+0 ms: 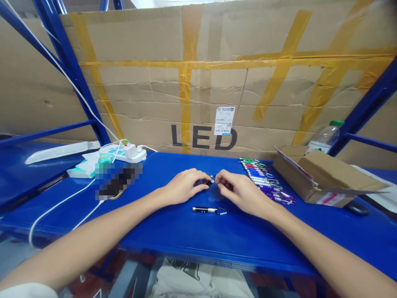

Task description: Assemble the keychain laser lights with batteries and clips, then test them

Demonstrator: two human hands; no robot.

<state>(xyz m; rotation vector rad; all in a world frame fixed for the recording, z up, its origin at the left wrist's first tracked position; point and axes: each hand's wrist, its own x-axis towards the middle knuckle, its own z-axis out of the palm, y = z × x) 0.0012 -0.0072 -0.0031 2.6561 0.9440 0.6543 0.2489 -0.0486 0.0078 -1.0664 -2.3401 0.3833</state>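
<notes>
My left hand [184, 186] and my right hand [238, 190] meet over the middle of the blue table [186, 231]. Both pinch one small dark keychain flashlight [209, 180] between their fingertips, the left on its body and the right at its silver end. A second black keychain flashlight [209, 210] with a clip lies flat on the table just in front of my hands. To the right of my right hand, a row of several coloured keychain flashlights [266, 182] lies side by side.
An open cardboard box [325, 178] sits at the right, a plastic bottle [324, 138] behind it. A white power strip [124, 152] with cables lies at the back left, beside a blurred-out object. A taped cardboard wall marked "LED" [201, 82] closes the back.
</notes>
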